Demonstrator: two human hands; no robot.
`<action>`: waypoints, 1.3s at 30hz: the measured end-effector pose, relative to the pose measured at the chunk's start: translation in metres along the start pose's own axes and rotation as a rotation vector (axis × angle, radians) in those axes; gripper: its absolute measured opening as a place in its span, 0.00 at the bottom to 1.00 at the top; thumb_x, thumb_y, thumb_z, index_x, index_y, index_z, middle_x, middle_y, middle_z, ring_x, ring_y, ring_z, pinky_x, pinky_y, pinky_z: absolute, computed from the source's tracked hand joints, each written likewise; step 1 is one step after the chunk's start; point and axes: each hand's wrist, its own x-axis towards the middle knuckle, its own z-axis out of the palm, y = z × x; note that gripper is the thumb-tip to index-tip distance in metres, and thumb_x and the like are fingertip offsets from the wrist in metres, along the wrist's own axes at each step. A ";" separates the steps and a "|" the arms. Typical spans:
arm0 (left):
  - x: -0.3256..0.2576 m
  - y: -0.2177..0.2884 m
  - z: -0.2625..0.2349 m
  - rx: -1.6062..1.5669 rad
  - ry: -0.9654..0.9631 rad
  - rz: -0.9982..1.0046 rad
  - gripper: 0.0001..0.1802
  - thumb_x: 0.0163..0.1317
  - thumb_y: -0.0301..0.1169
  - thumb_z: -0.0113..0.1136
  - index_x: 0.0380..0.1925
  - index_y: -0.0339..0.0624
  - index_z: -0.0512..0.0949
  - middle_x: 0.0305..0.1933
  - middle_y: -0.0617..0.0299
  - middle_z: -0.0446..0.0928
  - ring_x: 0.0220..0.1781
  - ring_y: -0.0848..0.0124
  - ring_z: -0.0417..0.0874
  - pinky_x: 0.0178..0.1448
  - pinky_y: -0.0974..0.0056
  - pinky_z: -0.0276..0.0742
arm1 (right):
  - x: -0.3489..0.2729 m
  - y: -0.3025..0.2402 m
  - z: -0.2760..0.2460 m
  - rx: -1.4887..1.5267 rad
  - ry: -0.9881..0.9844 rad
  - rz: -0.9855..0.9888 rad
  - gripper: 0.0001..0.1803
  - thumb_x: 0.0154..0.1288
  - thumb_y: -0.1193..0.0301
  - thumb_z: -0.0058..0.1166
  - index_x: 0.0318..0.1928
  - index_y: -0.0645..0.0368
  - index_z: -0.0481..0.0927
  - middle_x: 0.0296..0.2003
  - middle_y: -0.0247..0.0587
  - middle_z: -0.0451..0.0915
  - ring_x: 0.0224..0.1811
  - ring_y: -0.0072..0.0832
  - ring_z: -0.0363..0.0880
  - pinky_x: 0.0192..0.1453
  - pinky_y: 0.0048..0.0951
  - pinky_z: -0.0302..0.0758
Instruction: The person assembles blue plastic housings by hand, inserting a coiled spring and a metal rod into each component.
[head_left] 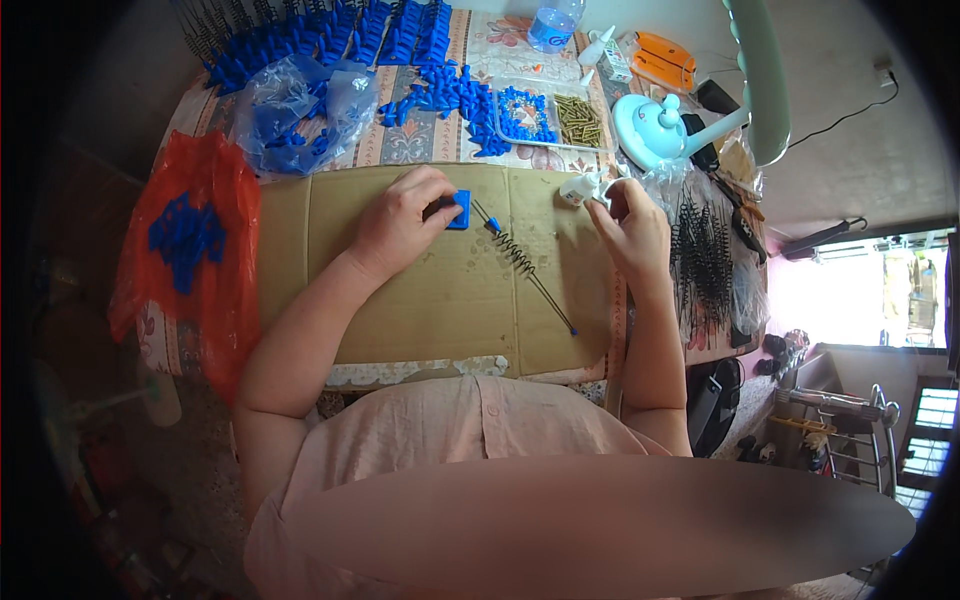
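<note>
My left hand (400, 215) rests on a brown cardboard sheet (440, 300) and pinches a small blue plastic piece (459, 209). From that piece a thin dark rod with a coiled spring (520, 262) runs diagonally down to the right across the cardboard. My right hand (632, 222) is raised at the cardboard's right edge and holds a small white glue bottle (579, 188), its tip pointing left toward the blue piece.
Heaps of blue plastic parts (440, 95) and a clear bag of them (295, 110) lie at the back. A clear tray (550, 118) holds blue parts and brass pins. A red bag (195, 240) sits left; finished springs (705, 250) and a lamp (650, 125) right.
</note>
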 end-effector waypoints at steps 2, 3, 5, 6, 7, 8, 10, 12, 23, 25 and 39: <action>0.001 0.000 0.000 -0.006 -0.002 0.001 0.08 0.57 0.25 0.65 0.35 0.35 0.77 0.42 0.55 0.78 0.43 0.59 0.81 0.46 0.61 0.77 | 0.003 0.006 0.012 0.036 0.033 -0.047 0.15 0.56 0.66 0.66 0.34 0.64 0.76 0.23 0.39 0.75 0.24 0.29 0.74 0.31 0.30 0.71; 0.001 0.000 -0.001 -0.006 -0.007 0.002 0.08 0.57 0.25 0.65 0.35 0.35 0.77 0.42 0.55 0.77 0.43 0.60 0.81 0.46 0.61 0.77 | 0.006 0.007 0.016 0.076 0.065 -0.094 0.15 0.55 0.66 0.66 0.34 0.64 0.75 0.25 0.40 0.75 0.25 0.28 0.73 0.31 0.30 0.71; 0.000 0.000 -0.001 -0.005 -0.007 -0.002 0.08 0.57 0.24 0.65 0.36 0.34 0.77 0.42 0.55 0.77 0.42 0.60 0.81 0.46 0.62 0.77 | 0.010 0.008 0.020 0.058 -0.069 -0.009 0.15 0.56 0.64 0.63 0.35 0.60 0.75 0.32 0.45 0.75 0.33 0.40 0.76 0.38 0.38 0.72; 0.001 0.000 -0.001 -0.018 -0.004 0.005 0.08 0.57 0.24 0.65 0.36 0.34 0.77 0.42 0.55 0.77 0.42 0.61 0.81 0.45 0.62 0.77 | 0.011 0.016 0.026 0.064 -0.057 -0.043 0.15 0.55 0.64 0.64 0.36 0.60 0.75 0.31 0.44 0.74 0.32 0.40 0.76 0.37 0.38 0.72; 0.000 -0.001 -0.001 -0.031 0.000 0.011 0.08 0.57 0.24 0.64 0.36 0.34 0.77 0.42 0.55 0.77 0.41 0.62 0.81 0.45 0.62 0.77 | 0.012 0.017 0.030 0.072 -0.045 -0.079 0.15 0.55 0.64 0.64 0.36 0.60 0.76 0.30 0.44 0.73 0.31 0.41 0.75 0.37 0.39 0.71; 0.000 -0.002 -0.001 -0.029 0.004 0.006 0.08 0.57 0.24 0.64 0.36 0.34 0.77 0.42 0.55 0.77 0.41 0.62 0.81 0.45 0.62 0.77 | 0.013 0.017 0.030 0.073 -0.050 -0.084 0.15 0.55 0.64 0.64 0.36 0.60 0.76 0.30 0.44 0.73 0.31 0.41 0.75 0.37 0.39 0.71; 0.001 -0.004 -0.001 -0.035 0.008 0.035 0.08 0.57 0.23 0.64 0.35 0.34 0.77 0.40 0.55 0.77 0.39 0.63 0.81 0.44 0.63 0.77 | 0.012 0.012 0.028 0.092 -0.021 -0.105 0.15 0.54 0.65 0.64 0.37 0.60 0.76 0.28 0.43 0.71 0.31 0.41 0.74 0.36 0.39 0.70; 0.000 -0.007 -0.002 -0.026 0.019 0.037 0.08 0.57 0.23 0.65 0.35 0.34 0.77 0.39 0.55 0.77 0.38 0.63 0.80 0.44 0.63 0.77 | 0.010 0.005 0.022 0.115 -0.016 -0.151 0.14 0.54 0.67 0.63 0.36 0.61 0.76 0.29 0.42 0.73 0.31 0.39 0.75 0.36 0.36 0.71; 0.001 -0.009 -0.007 -0.050 0.013 0.015 0.08 0.55 0.28 0.65 0.31 0.38 0.75 0.38 0.56 0.76 0.41 0.55 0.79 0.46 0.57 0.76 | 0.005 -0.042 0.006 0.309 -0.318 -0.346 0.13 0.53 0.75 0.62 0.40 0.62 0.77 0.28 0.42 0.80 0.29 0.31 0.81 0.34 0.29 0.76; 0.002 -0.008 -0.009 -0.053 -0.002 0.004 0.09 0.54 0.28 0.65 0.31 0.38 0.75 0.38 0.56 0.76 0.42 0.55 0.79 0.47 0.57 0.76 | 0.013 -0.045 0.009 0.288 -0.315 -0.402 0.14 0.53 0.74 0.63 0.40 0.61 0.77 0.29 0.42 0.80 0.29 0.33 0.81 0.34 0.31 0.76; 0.003 -0.016 -0.007 -0.156 -0.007 0.009 0.09 0.55 0.21 0.65 0.34 0.35 0.75 0.38 0.58 0.75 0.35 0.67 0.79 0.41 0.65 0.78 | 0.039 -0.061 0.013 0.242 -0.269 -0.591 0.16 0.53 0.72 0.64 0.45 0.56 0.80 0.36 0.45 0.83 0.36 0.41 0.84 0.39 0.35 0.78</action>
